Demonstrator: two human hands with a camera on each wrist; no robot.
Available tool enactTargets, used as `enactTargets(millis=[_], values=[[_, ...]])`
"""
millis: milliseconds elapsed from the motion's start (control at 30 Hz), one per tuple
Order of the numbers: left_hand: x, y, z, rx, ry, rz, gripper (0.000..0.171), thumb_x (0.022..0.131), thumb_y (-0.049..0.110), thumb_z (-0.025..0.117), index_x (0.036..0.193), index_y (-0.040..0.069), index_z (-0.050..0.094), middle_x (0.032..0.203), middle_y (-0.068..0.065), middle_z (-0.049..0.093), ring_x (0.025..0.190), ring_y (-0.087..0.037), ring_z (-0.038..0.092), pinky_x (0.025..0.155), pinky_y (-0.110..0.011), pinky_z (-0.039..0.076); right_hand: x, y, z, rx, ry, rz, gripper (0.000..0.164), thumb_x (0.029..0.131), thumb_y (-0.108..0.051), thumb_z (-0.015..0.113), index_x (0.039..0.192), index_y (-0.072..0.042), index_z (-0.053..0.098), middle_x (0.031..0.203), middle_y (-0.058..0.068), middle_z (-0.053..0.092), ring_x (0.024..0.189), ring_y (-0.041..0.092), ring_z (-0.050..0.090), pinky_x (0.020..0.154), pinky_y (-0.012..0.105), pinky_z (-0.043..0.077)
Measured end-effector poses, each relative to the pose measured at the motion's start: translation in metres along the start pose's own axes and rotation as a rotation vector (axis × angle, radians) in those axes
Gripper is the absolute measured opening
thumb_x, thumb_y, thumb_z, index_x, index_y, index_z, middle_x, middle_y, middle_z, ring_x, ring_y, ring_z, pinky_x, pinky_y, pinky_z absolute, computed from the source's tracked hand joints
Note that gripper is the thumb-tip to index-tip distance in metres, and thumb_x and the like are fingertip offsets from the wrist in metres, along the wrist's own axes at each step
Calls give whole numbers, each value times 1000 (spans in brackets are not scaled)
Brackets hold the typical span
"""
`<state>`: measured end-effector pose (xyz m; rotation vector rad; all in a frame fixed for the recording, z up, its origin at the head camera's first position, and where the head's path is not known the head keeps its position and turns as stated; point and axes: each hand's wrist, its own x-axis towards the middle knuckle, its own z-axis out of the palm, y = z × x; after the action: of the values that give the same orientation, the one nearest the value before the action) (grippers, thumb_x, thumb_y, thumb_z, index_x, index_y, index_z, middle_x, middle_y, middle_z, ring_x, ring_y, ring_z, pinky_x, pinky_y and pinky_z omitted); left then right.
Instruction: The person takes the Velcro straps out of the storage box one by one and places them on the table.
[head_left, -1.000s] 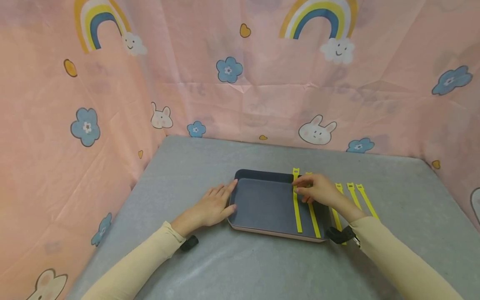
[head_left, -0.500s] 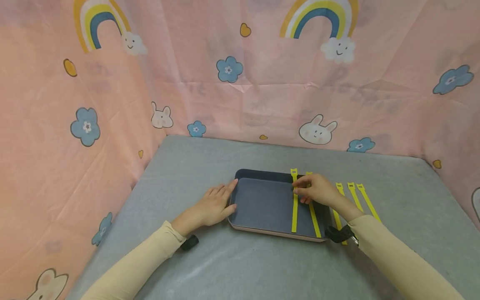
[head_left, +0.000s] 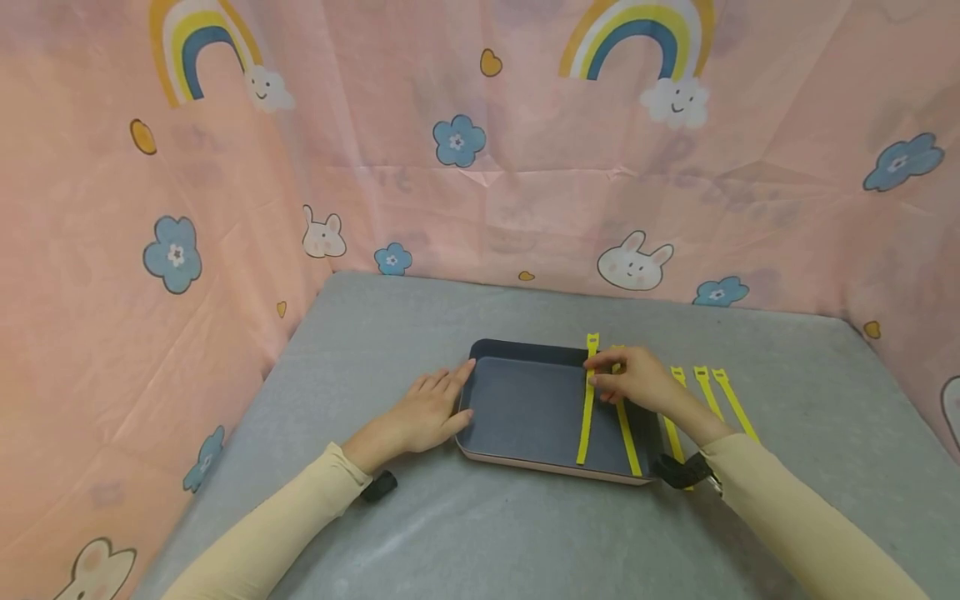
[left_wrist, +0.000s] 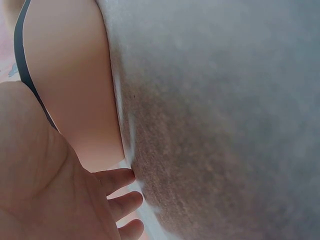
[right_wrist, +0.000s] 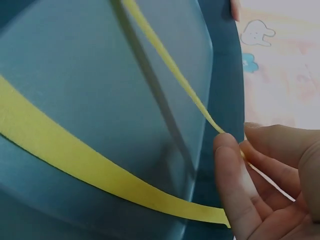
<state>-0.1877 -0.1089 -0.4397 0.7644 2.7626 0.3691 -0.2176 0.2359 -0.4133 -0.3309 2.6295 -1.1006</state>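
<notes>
In the head view a shallow pan (head_left: pixel 517 408), dark grey inside and pinkish outside, sits on the grey table. My left hand (head_left: pixel 420 414) rests against its left rim with fingers straight. In the left wrist view the fingers (left_wrist: pixel 122 205) lie along the pan's pink outer wall (left_wrist: pixel 75 85). My right hand (head_left: pixel 637 382) pinches a yellow strap-type cable tie (head_left: pixel 586 429) near its slotted head, over the pan's right half. The right wrist view shows this tie (right_wrist: pixel 172 67) edge-on, casting a shadow. A second yellow tie (head_left: pixel 630 442) lies in the pan, right of the held one.
Several more yellow ties (head_left: pixel 735 404) lie on the table right of the pan, partly hidden by the right forearm. A pink patterned curtain (head_left: pixel 525 208) stands behind the table (head_left: pixel 397 317) and along both sides. Black wrist straps (head_left: pixel 678 472) sit at the cuffs.
The lower end of the held tie has swung left, so the tie now slants down to the left. The left hand, the pan and the second tie have stayed put.
</notes>
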Motion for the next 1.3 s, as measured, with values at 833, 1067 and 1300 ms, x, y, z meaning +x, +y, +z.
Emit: enactTargets(millis=[833,1067,1300], values=[[-1,-1,2,-3,1,0,73,99,48,33,153,23,-9,161,-5,14,148,-31,18,119,-49,15,-21,-11,-28,68,126,-61,38,88,-33,66,122,-20,57,118,12,65,84,27,68,76,40,55],[0,-1,2,-1,9,4,73,99,48,33,153,22,-9,160,-5,15,147,-31,19,119,-49,16,-28,-8,-35,76,155,-60,42,88,-35,65,126,-19,55,117,13,65,82,21,68,78,39,55],[0,-2,2,2,20,13,73,99,48,33,153,21,-7,160,-5,16,147,-31,20,119,-49,16,-35,-5,-44,56,171,-67,43,89,-36,63,127,-20,55,122,12,62,83,8,67,77,32,56]])
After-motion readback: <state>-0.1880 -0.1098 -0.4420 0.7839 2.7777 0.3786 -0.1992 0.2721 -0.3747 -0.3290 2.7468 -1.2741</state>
